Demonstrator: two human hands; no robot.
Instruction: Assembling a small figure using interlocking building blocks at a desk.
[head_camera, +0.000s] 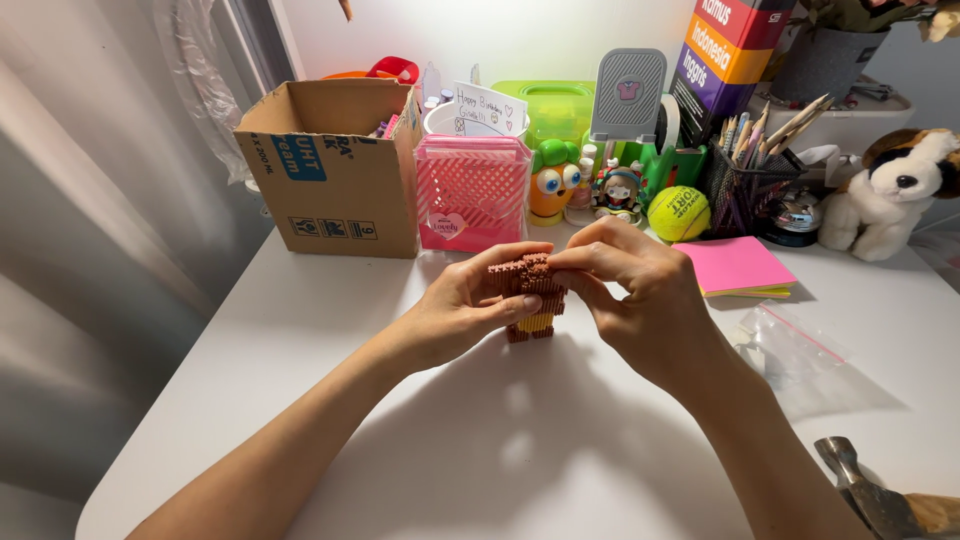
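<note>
Gripping a studded brown-and-yellow micro-block figure (530, 298) between us, our left hand (462, 312) clasps its ridged side while our right hand (640, 295) pinches its top, upright on the smooth white counter (520, 450).

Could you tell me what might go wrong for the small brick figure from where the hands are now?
1. The left hand and right hand pinch the brown brick figure near its top; pressing there could pop small bricks loose.
2. The figure stands on a narrow base on the white table, so a sideways push might tip it.
3. Loose pieces could scatter toward the clear zip bag or sticky notes and be hard to spot.
</note>
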